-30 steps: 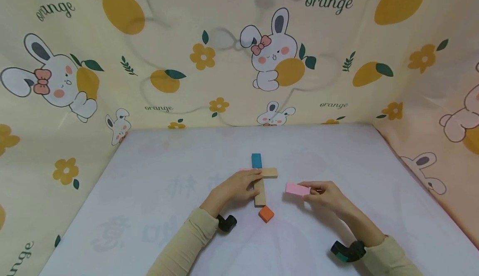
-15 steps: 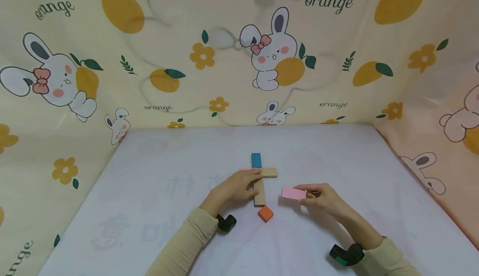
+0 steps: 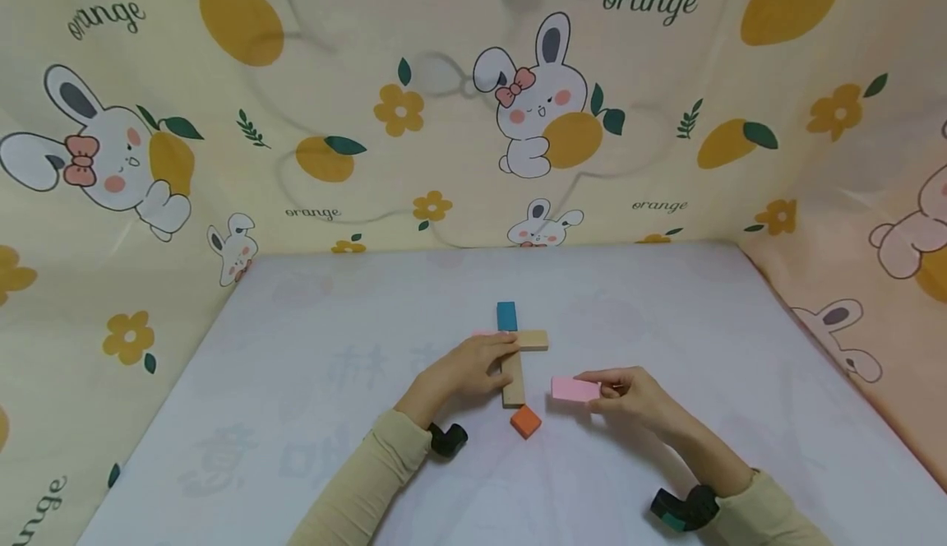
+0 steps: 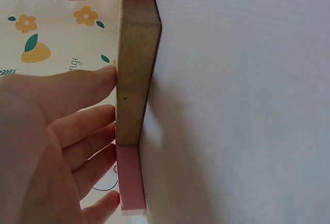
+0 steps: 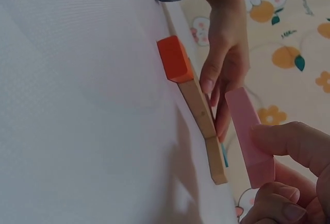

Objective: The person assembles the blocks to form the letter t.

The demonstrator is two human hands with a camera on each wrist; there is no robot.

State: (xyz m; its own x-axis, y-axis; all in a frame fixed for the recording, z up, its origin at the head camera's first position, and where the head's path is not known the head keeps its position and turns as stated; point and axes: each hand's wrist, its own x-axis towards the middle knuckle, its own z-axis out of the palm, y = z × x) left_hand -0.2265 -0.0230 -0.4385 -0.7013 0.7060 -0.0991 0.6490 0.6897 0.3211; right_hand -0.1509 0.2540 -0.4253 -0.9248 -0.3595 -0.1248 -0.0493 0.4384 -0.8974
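Note:
Flat blocks lie on the white tabletop in a cross. A long wooden block [image 3: 513,395] forms its stem, with an orange block [image 3: 526,422] set cornerwise at the near end. A blue block [image 3: 506,316] sits at the far end, a shorter wooden block [image 3: 533,340] to the right. Opposite that one is a pink block [image 4: 130,177], mostly hidden by my hand in the head view. My left hand [image 3: 469,367] rests its fingertips on top of the long wooden and pink blocks. My right hand [image 3: 635,395] pinches another pink block [image 3: 573,390] above the table, right of the stem.
A patterned cloth [image 3: 444,143] with rabbits and oranges stands behind and beside the white tabletop [image 3: 296,307]. Black wrist cameras are strapped on both arms, the left device [image 3: 448,441] close to the orange block and the right device [image 3: 686,506] near the front.
My right hand has moved left and slightly nearer to me with the pink block, closer to the long wooden block. The left hand stays where it was.

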